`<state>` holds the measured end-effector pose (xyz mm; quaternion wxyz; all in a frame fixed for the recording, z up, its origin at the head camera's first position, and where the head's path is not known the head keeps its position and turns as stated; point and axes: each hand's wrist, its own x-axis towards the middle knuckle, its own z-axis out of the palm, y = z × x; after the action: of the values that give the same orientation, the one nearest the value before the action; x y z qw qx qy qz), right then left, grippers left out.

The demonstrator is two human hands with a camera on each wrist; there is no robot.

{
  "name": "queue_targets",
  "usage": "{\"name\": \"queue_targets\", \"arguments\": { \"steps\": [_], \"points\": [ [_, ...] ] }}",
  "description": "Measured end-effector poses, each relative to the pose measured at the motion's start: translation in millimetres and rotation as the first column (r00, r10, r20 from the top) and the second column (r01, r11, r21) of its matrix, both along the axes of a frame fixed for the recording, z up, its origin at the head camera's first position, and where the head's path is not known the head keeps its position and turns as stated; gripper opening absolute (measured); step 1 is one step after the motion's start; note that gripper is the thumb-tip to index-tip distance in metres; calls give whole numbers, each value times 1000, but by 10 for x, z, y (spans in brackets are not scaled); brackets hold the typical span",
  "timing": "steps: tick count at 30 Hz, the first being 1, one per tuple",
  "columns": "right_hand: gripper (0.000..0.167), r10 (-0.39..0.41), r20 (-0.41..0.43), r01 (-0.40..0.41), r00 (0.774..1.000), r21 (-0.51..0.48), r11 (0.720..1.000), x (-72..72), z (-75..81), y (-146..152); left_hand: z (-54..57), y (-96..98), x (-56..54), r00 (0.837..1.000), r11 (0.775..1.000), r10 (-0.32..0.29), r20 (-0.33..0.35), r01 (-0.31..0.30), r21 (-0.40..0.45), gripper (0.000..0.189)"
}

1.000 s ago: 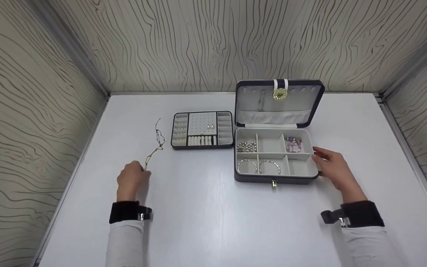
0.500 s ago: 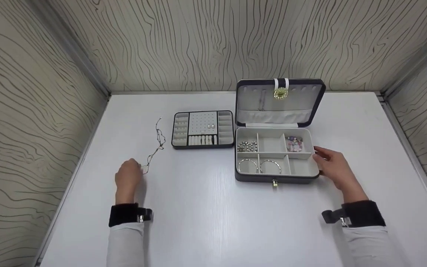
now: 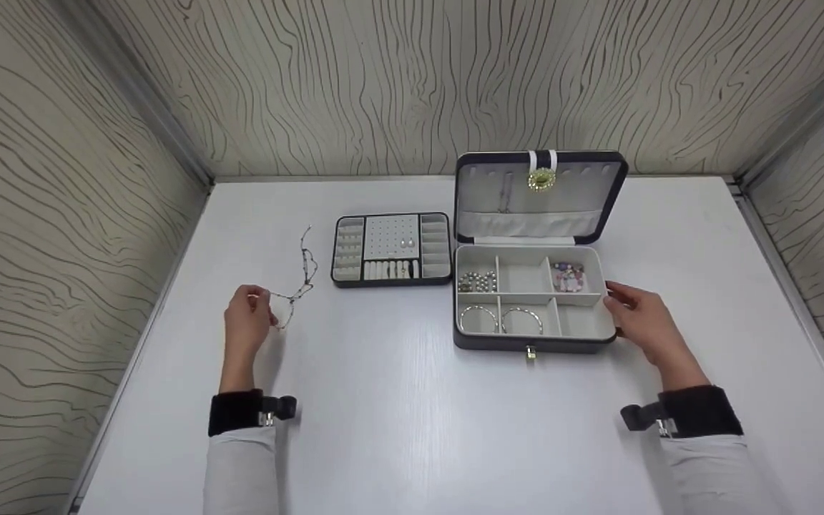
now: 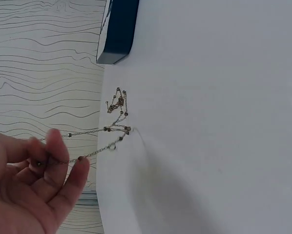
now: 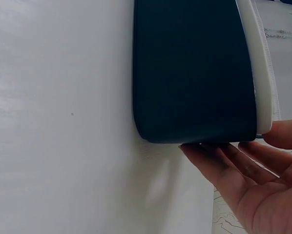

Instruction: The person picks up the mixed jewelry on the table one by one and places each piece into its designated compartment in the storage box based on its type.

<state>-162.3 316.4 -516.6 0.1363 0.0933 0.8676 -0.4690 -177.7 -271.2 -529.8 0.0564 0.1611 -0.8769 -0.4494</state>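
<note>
Where it's held, the thin beaded chain [image 4: 127, 129] forks.

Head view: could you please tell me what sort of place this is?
Probably a booth or partitioned workspace: line-patterned panels stand on three sides of the white table, and grey metal strips run along the corners between them.

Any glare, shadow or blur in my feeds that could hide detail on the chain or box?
Head: glare whitens the near middle of the table; the chain looks thin and slightly soft. Left wrist: a broad, soft-edged shadow on the table near the left hand, links clearer here. Right wrist: the box side is too dark for much detail, with shadow below it.
</note>
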Motion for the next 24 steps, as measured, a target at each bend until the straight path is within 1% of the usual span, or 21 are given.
{"name": "queue_targets", "arguments": {
  "steps": [2,3,5,7,9,10,12,13,14,15,18,21,24],
  "points": [
    [54,1,-6,-1,1000,4,1000,3,-1,0,22,6,6,1000,1000,-7,-30,7,-23,21],
    [54,0,-7,0,1000,5,1000,4,-1,0,34,11,9,999,999,-12,-41,10,-52,22],
    [54,0,-9,1,1000,8,1000,5,2,-1,63,23,15,998,989,-14,-67,4,-150,26],
    [54,-4,-6,4,1000,7,1000,4,4,-4,92,33,15,994,961,-1,-106,-28,-273,29],
    [54,-7,0,7,1000,7,1000,3,5,-6,126,40,14,986,925,33,-165,-93,-368,26],
    [54,-8,3,8,1000,7,1000,1,4,-7,145,40,12,978,908,54,-200,-131,-399,21],
    [54,-8,7,8,1000,5,1000,-1,3,-9,188,38,3,960,889,88,-266,-196,-415,12],
    [54,-8,8,8,1000,4,1000,-2,2,-9,215,38,0,952,889,103,-288,-218,-403,10],
    [54,-8,9,8,1000,4,1000,-3,1,-9,245,36,-4,949,894,114,-295,-228,-387,14],
    [53,-8,9,8,1000,4,1000,-4,-1,-8,275,33,-10,950,903,121,-289,-226,-365,20],
    [53,-7,6,7,1000,5,1000,-7,-6,-5,385,23,-18,967,941,121,-226,-184,-285,42],
    [53,-4,1,4,1000,5,1000,-7,-12,0,523,20,-12,983,973,98,-158,-127,-190,58],
    [53,-2,-2,2,1000,2,1000,-7,-18,6,679,28,9,988,995,52,-146,-64,-75,67]
  ]
}}
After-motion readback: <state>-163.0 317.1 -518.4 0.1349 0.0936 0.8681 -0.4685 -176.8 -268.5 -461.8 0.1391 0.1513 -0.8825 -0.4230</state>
